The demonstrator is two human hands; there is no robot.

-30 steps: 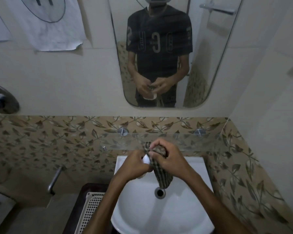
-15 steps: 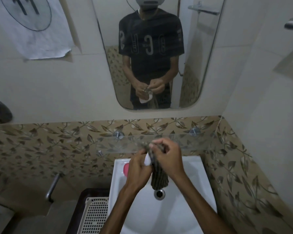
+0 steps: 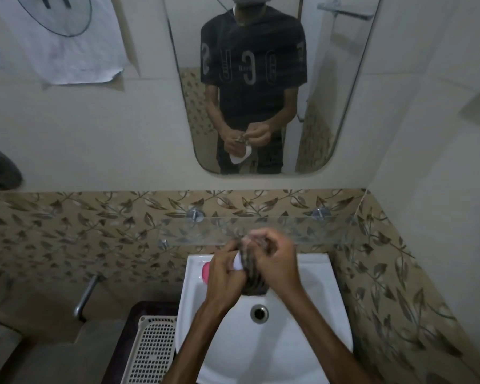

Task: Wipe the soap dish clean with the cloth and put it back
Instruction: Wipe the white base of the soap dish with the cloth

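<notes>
Above the white sink [image 3: 311,342], my left hand [image 3: 225,270] holds a small white soap dish [image 3: 238,264], of which only a sliver shows between my fingers. My right hand [image 3: 275,259] grips a dark striped cloth [image 3: 254,281] and presses it against the dish. The cloth's loose end hangs down toward the basin. Both hands are blurred. The mirror [image 3: 344,79] reflects the white dish below my hands.
A pink soap [image 3: 205,271] lies on the sink's back left ledge. A glass shelf [image 3: 205,231] runs along the leaf-patterned wall just beyond my hands. The drain [image 3: 259,313] sits below them. A white perforated basket [image 3: 153,350] stands left of the sink.
My hands have stayed together over the sink, shifting a little as the cloth rubs the dish. The camera has moved, and the pink soap came into view at the left.
</notes>
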